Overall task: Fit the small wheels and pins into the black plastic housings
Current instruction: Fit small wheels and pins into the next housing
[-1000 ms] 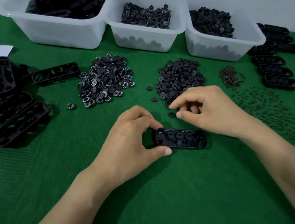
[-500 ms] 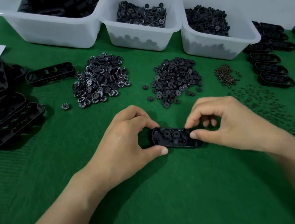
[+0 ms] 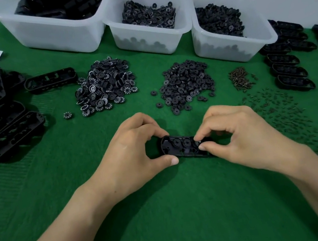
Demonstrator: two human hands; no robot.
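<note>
1. Head view: your left hand (image 3: 135,150) and right hand (image 3: 241,135) each pinched one end of the single black housing (image 3: 182,147), thumb against curled fingers.
2. It lay mid-bench (image 3: 170,214); two wheels (image 3: 176,142) showed inside.
3. Three white bins (image 3: 54,36) lined the far edge.

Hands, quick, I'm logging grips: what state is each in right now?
Left hand: closed, thumb and fingers gripping the black housing at its left end.
Right hand: closed, thumb and fingers pinching the housing's right end.
</note>
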